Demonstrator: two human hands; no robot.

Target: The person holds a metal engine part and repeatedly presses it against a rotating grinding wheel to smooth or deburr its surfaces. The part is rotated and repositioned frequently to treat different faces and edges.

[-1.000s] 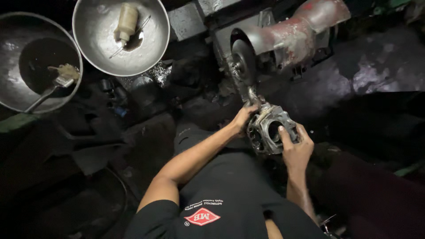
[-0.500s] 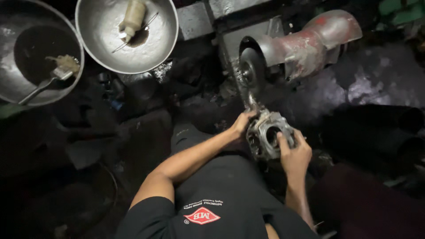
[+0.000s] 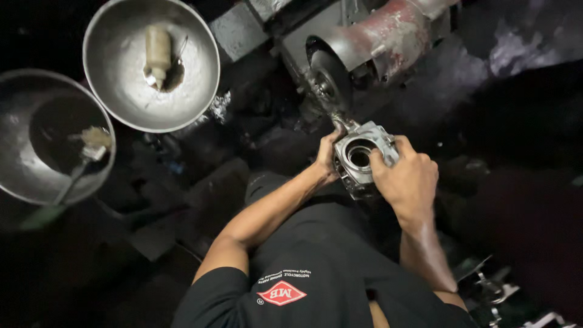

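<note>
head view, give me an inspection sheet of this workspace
surface: dark, grimy floor, dimly lit
job's things: metal casting with a round bore, its top edge at the grinding wheel of a red-stained bench grinder
clutter: two metal bowls; upper bowl holds a small bottle, left bowl holds dark liquid and a brush
grippers: left hand and right hand both grip the casting
cables: nothing seen
surroundings: metal parts at lower right, too dark to identify

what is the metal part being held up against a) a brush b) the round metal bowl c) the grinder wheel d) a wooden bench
c: both hands, left and right, grip the metal part with its top edge at the grinder wheel.
</note>
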